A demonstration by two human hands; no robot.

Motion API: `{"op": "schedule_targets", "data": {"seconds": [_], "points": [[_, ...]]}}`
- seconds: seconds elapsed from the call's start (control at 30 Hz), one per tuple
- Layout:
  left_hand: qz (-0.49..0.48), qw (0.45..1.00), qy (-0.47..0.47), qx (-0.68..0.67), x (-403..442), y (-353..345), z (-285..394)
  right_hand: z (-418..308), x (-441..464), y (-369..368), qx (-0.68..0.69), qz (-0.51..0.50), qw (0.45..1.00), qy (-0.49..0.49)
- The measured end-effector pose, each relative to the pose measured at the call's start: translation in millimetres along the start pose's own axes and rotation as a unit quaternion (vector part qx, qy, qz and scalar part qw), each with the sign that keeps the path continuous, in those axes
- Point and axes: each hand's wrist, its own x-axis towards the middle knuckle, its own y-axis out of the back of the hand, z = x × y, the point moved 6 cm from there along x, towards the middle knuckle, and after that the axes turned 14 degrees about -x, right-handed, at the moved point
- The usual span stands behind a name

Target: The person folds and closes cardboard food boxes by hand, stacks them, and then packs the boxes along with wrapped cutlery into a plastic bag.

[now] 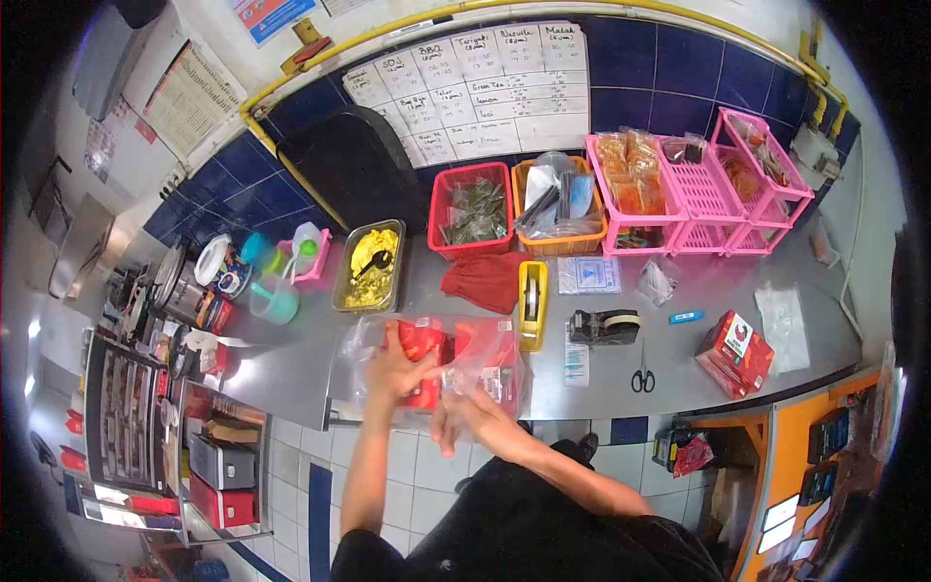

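Observation:
A clear plastic bag (517,361) with red boxes (423,341) in it lies at the front edge of the steel counter. My left hand (392,372) rests on the bag's left part, over a red box, with its fingers apart. Close beside it, my right hand (467,409) is closed on the bag's plastic near the front edge; its fingertips are partly blurred and covered by film. A white label shows on the box on the right side of the bag.
Behind the bag are a metal tray of yellow food (373,262), a red basket (471,184), an orange basket (562,242) and pink racks (703,199). To the right lie a yellow dispenser (531,306), a black tape dispenser (603,327), scissors (642,378) and a red box (735,355).

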Motion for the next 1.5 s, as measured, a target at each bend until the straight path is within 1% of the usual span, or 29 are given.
{"op": "schedule_targets", "data": {"seconds": [0.03,0.1,0.17,0.2,0.23,0.27,0.3,0.33,0.37,0.43,0.47,0.5,0.57,0.63,0.7,0.77,0.8,0.87,0.9,0.93,1.0,1.07,1.1,1.13,1.17,1.3,1.33,1.43,1.5], "points": [[0.017,0.999,0.029,0.017,2.3,-6.0,0.4,-3.5,0.1,-2.3,0.013,0.017,1.0,0.001],[0.017,0.997,-0.017,0.076,13.0,-39.5,-15.3,-21.7,-2.6,17.7,0.014,0.044,0.999,0.008],[0.041,0.986,-0.07,-0.143,3.2,-34.8,-9.5,-41.4,-10.3,47.7,0.098,0.116,0.983,0.104],[-0.02,0.985,-0.005,-0.17,-21.3,-10.0,4.8,-39.7,-13.4,57.4,0.106,0.141,0.98,0.094],[0.048,0.992,-0.067,-0.1,-25.6,10.8,7.3,-31.6,-15.2,65.4,0.109,0.171,0.974,0.105],[0.105,0.97,-0.217,0.023,-8.0,18.7,-16.6,-16.2,-13.2,65.0,0.086,0.139,0.983,0.085],[0.149,0.982,-0.114,-0.009,-34.4,55.1,-1.8,-4.9,-17.3,63.4,0.061,0.114,0.99,0.061],[0.061,0.992,-0.107,0.006,-41.1,86.8,14.0,-0.5,-25.1,61.4,0.084,0.102,0.991,0.032],[0.087,0.989,-0.116,-0.006,-38.1,109.0,4.1,4.0,-32.7,59.6,0.11,0.089,0.99,0.006],[-0.018,0.972,-0.224,0.072,-74.8,123.9,77.2,22.6,-49.6,63.5,0.113,0.081,0.988,0.06],[-0.103,0.958,-0.217,-0.154,-88.9,111.8,105.0,36.4,-51.8,68.8,0.098,0.103,0.988,0.059],[-0.118,0.954,-0.232,-0.146,-108.4,97.5,145.7,48.8,-53.4,71.3,0.083,0.114,0.989,0.05],[-0.205,0.861,-0.445,-0.138,-156.8,67.2,265.1,75.3,-57.4,76.4,0.123,0.128,0.984,0.032],[-0.244,0.808,-0.527,-0.095,-161.4,6.4,342.7,82.7,-59.7,75.6,0.086,0.08,0.991,0.071],[-0.262,0.711,-0.652,-0.026,-181.8,-67.4,426.5,90.2,-68.8,85.5,0.066,0.089,0.992,0.054],[-0.297,0.615,-0.73,-0.013,-183.8,-166.9,482.9,105.2,-72.6,94.1,0.045,0.08,0.985,0.148],[-0.316,0.574,-0.755,0.01,-191.5,-213.8,505.4,108.6,-79.8,103.8,0.013,0.098,0.984,0.145],[-0.166,0.536,-0.821,0.103,-208.4,-298.1,533.7,134.1,-74.1,118.4,0.022,0.115,0.978,0.17],[-0.162,0.532,-0.824,0.103,-202.7,-338.2,540.9,146.8,-70.8,126.1,0.038,0.128,0.973,0.19],[-0.102,0.55,-0.821,0.112,-191.0,-373.9,545.6,143.8,-71.3,129.3,0.042,0.122,0.974,0.187],[-0.038,0.575,-0.809,0.118,-199.4,-393.9,559.3,121.9,-84.4,140.0,0.055,0.129,0.977,0.158],[-0.26,0.655,-0.677,0.21,-194.4,-391.5,577.9,103.0,-95.0,144.0,0.07,0.131,0.982,0.119],[-0.312,0.655,-0.665,0.177,-193.1,-378.0,579.0,95.9,-98.3,144.1,0.079,0.134,0.983,0.094],[-0.377,0.657,-0.628,0.182,-192.0,-359.7,574.7,88.0,-101.1,144.2,0.086,0.138,0.984,0.069],[-0.353,0.645,-0.67,0.1,-192.0,-328.8,565.4,79.6,-103.3,143.8,0.098,0.141,0.984,0.044],[-0.399,0.662,-0.625,-0.11,-175.4,-168.4,489.1,83.8,-98.2,146.7,0.147,0.165,0.975,-0.034],[-0.399,0.706,-0.573,-0.116,-178.5,-114.3,459.3,99.8,-85.5,153.8,0.103,0.106,0.989,0.0],[-0.339,0.772,-0.494,-0.21,-168.2,3.8,348.9,79.3,-81.6,142.2,0.122,0.111,0.985,0.05],[-0.312,0.806,-0.395,-0.311,-150.8,33.6,254.9,60.4,-82.1,142.8,0.277,0.295,0.913,-0.044]]}}
